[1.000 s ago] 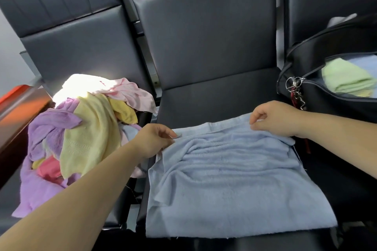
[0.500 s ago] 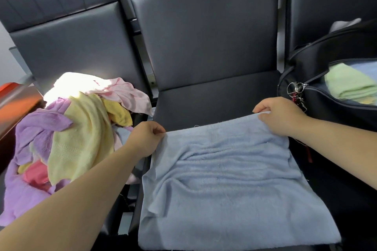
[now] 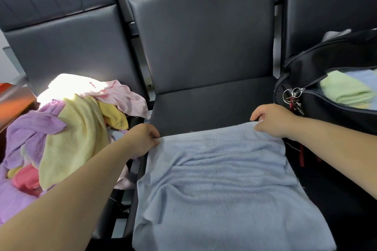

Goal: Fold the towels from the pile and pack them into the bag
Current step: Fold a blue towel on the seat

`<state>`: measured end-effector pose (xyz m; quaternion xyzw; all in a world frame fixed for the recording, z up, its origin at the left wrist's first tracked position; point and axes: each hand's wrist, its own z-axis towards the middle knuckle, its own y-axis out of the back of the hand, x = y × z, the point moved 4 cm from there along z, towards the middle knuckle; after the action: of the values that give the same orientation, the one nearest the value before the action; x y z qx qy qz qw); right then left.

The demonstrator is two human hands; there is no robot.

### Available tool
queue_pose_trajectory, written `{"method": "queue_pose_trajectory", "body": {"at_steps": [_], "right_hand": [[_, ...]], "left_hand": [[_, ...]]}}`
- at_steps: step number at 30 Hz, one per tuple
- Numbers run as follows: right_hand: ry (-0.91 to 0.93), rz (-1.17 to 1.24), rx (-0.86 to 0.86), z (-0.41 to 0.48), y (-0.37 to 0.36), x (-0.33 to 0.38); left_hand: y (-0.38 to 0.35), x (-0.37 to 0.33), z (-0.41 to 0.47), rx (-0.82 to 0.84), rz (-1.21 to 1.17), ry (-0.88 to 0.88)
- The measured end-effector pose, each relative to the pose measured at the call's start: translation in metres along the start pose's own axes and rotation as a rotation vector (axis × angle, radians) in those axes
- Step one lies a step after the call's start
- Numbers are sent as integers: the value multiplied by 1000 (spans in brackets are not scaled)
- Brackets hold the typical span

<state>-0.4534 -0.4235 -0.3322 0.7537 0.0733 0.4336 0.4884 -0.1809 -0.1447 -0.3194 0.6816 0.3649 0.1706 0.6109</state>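
My left grip [image 3: 142,138] and right grip [image 3: 271,120] pinch the blue towel [image 3: 214,179] at its 12 o'clock corners; I'd draw both evenly toward 6.

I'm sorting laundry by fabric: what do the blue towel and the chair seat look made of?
The blue towel looks like soft terry, likely cotton: matte fuzzy pile, limp wrinkles. The chair seat is probably faux leather or vinyl: smooth dark surface, dull sheen.

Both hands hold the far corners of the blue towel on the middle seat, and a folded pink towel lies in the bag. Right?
No: the head view shows the folded towel in the bag is light green, not pink. The left hand and right hand hold the far corners of the blue towel.
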Motion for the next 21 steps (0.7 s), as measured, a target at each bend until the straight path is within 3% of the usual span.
{"method": "queue_pose_trajectory", "body": {"at_steps": [8, 21], "right_hand": [[142, -61, -93, -13, 7, 8], [126, 416, -210, -47, 21, 23]], "left_hand": [[1, 0, -7, -64, 34, -48], [27, 24, -63, -259, -373, 73]]}}
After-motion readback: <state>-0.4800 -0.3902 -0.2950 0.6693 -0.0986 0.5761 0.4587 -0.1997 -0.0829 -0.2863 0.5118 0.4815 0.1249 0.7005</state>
